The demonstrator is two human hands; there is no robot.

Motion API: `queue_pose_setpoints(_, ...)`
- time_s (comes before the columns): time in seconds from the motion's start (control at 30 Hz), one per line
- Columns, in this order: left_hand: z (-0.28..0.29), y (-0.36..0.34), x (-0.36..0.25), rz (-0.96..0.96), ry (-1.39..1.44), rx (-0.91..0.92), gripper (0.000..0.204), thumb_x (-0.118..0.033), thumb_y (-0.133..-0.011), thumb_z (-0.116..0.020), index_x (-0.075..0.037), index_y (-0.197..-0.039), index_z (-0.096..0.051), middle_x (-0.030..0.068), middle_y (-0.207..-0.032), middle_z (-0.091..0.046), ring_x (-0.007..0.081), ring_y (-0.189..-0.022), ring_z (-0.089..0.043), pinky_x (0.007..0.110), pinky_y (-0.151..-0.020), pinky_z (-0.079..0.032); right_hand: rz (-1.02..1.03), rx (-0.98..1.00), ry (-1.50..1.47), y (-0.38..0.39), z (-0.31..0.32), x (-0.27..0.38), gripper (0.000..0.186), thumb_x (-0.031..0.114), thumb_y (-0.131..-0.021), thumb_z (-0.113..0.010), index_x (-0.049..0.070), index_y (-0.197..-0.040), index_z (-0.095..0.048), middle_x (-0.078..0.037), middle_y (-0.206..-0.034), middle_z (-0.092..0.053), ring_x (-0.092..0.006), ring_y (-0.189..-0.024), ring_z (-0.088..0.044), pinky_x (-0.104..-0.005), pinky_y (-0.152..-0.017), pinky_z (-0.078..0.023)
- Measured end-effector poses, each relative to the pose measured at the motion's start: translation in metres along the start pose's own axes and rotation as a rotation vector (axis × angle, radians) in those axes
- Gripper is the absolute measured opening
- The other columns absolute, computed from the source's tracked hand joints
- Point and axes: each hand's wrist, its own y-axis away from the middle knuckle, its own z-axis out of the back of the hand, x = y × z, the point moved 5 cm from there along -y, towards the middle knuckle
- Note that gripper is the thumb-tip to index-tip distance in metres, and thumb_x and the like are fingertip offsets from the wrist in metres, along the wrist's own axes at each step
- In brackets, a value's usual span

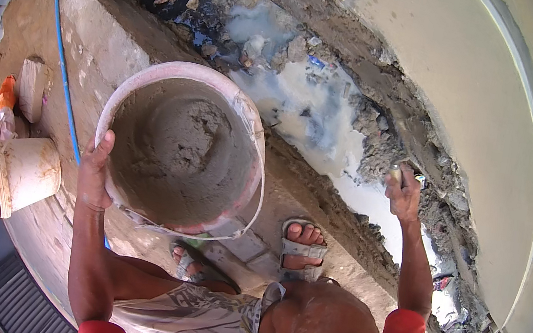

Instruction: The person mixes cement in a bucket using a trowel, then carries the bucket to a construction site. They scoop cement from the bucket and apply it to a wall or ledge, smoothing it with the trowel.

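My left hand grips the left side of a large pale pinkish bucket, thumb at its rim. Wet grey mortar fills much of the bucket, with a hollowed lump in the middle. A thin white handle hangs down over its near right side. Over the ditch, my right hand is closed round the short light handle of what looks like a trowel. Its blade cannot be made out against the mud. Beside that hand runs the rough, muddy ditch wall.
Milky water, rubble and litter lie in the ditch. A smooth beige wall bounds it on the right. At left are a blue hose, a mortar-stained white bucket and a block. My sandalled feet stand near the ditch edge.
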Motion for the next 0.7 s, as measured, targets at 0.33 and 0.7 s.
queue_pose_setpoints(0.33,-0.005,0.003,0.002,-0.06,0.013,0.046,0.054,-0.034,-0.09,-0.064,-0.002,-0.131,-0.047,0.0104,-0.122,-0.057,0.0217,-0.112,-0.055,0.037,-0.095,-0.045,-0.031,-0.017,0.513,-0.161,-0.078,-0.032,0.053,0.036,-0.083,-0.063,0.005,-0.125,-0.055,-0.026,-0.105,-0.064,-0.0416,-0.101,-0.061,-0.0448,-0.09,-0.048)
queue_pose_setpoints(0.7,-0.011,0.005,-0.001,-0.059,0.041,0.091,0.057,-0.035,-0.089,-0.065,-0.003,-0.132,-0.049,0.0105,-0.125,-0.055,0.0214,-0.114,-0.052,0.036,-0.097,-0.043,-0.078,-0.031,-0.003,-0.072,0.007,0.036,0.052,0.023,-0.088,-0.066,-0.007,-0.126,-0.051,-0.008,-0.074,-0.06,-0.013,-0.049,-0.054,-0.0288,-0.044,-0.044)
